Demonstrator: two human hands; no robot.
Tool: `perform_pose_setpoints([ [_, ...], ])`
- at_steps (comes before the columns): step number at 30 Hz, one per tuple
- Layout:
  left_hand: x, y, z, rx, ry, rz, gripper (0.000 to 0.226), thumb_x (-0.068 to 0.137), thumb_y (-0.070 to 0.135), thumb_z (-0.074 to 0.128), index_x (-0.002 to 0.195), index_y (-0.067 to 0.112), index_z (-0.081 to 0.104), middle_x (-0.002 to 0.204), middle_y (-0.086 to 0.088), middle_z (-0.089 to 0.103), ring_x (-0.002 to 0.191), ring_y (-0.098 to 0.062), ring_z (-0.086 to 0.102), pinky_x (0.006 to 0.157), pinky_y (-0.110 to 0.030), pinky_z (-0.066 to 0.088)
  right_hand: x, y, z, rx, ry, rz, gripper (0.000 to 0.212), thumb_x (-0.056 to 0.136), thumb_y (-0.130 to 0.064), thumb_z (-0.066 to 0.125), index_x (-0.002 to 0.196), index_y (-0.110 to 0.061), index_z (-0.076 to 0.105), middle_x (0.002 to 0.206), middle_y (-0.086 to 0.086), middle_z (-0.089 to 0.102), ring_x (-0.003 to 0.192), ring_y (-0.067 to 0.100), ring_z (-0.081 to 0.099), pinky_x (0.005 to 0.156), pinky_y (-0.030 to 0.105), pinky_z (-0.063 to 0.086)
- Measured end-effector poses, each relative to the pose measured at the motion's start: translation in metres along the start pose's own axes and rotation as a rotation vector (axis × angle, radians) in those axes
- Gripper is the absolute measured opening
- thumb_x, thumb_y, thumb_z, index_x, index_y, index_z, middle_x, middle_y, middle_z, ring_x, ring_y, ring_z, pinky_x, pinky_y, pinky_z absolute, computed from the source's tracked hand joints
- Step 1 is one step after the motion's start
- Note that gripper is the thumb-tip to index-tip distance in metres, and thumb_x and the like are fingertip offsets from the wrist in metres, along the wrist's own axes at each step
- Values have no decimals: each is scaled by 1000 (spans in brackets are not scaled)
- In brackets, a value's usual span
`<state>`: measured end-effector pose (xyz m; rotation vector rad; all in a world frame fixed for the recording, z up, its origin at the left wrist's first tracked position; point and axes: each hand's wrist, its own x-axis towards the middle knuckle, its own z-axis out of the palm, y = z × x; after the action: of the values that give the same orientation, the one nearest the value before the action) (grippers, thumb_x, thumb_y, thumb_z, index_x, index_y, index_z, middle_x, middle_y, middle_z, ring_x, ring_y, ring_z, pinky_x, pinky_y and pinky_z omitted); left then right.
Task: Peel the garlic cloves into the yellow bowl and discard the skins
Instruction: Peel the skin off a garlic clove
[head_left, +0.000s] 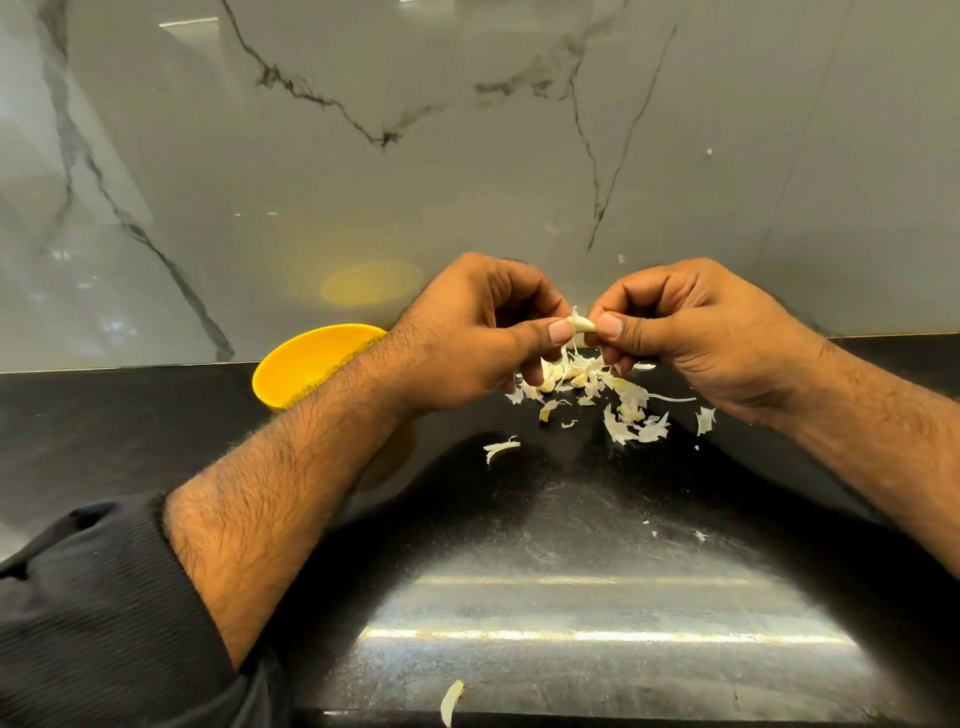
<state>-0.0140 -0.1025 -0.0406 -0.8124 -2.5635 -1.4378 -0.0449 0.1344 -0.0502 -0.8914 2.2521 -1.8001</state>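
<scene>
My left hand (467, 332) and right hand (691, 332) pinched one garlic clove (582, 325) between thumbs and curled fingers, above skins (623, 410) near the counter's (571, 545) back edge; the yellow bowl (306, 364) stood left.

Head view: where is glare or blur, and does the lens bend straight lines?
Head view: glare streaks on the black counter; the yellow bowl reflects in the glossy marble wall; the counter's back edge bows, showing wide-angle distortion; the dark sleeve looks soft.

The left forearm (291, 467) crosses over the yellow bowl (301, 364), seemingly barring it; skins (623, 410) clutter the counter (571, 519) beyond.
</scene>
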Motion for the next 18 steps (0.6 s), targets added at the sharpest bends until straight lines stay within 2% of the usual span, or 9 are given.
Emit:
perform_pose_setpoints([
  [4,0,0,4,-121,-32,-28,8,106,12,64,104,5,67,79,-6,70,66,-18,68,53,-29,56,0,-1,1,94,4,13,11,85,-16,70,81,-9,78,76,9,71,70,19,62,67,30,55],
  [8,1,-1,1,-103,16,-54,8,105,12,64,103,4,67,76,-4,68,64,-18,67,52,-28,55,0,-3,-1,75,30,66,13,99,-6,64,96,-3,76,85,11,71,76,23,63,71,37,56],
  [10,1,-2,1,-57,52,-54,10,102,12,70,102,2,67,74,-3,70,62,-19,69,52,-28,55,-1,-4,-1,-23,58,23,12,97,-8,68,105,-8,78,92,9,76,81,20,68,75,38,59],
  [14,1,-1,3,-29,99,-42,9,98,7,74,102,0,70,80,-11,75,67,-24,75,58,-35,62,-3,-7,-2,-180,95,-51,9,91,-18,78,99,-16,81,90,7,79,83,22,74,80,36,62],
  [18,2,-3,7,-74,128,-61,10,97,1,73,105,-3,68,85,-18,76,73,-29,78,67,-40,67,-4,-6,-1,-123,64,-30,19,86,-16,81,105,-11,79,92,9,80,85,26,78,81,40,64],
])
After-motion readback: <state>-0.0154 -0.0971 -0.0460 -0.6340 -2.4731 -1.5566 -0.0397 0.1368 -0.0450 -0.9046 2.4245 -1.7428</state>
